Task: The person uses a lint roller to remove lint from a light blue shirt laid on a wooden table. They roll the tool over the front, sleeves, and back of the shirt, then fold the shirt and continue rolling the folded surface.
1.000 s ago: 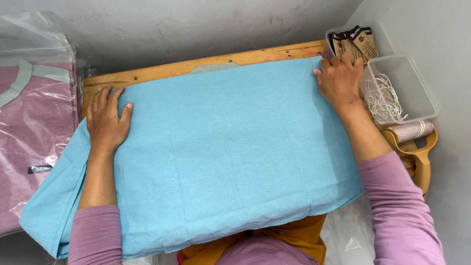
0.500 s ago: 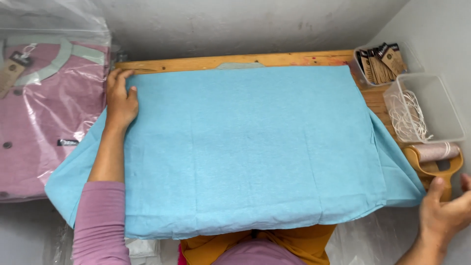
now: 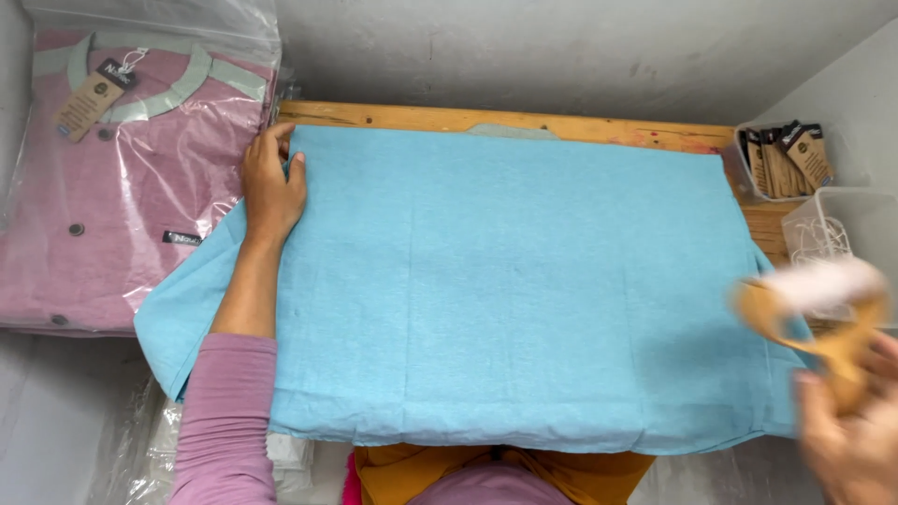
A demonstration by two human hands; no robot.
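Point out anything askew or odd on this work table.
Nothing is damaged or spilled. The blue cloth lies mostly flat, but its lower-left corner hangs past the wooden board toward the bagged pink shirt. The right hand lifts a blurred tape dispenser.

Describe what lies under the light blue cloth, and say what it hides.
Under the light blue cloth a wooden board shows along the far edge and at the right. The rest of the board is covered. The left hand presses on the cloth; the right hand holds a blurred orange-handled tool.
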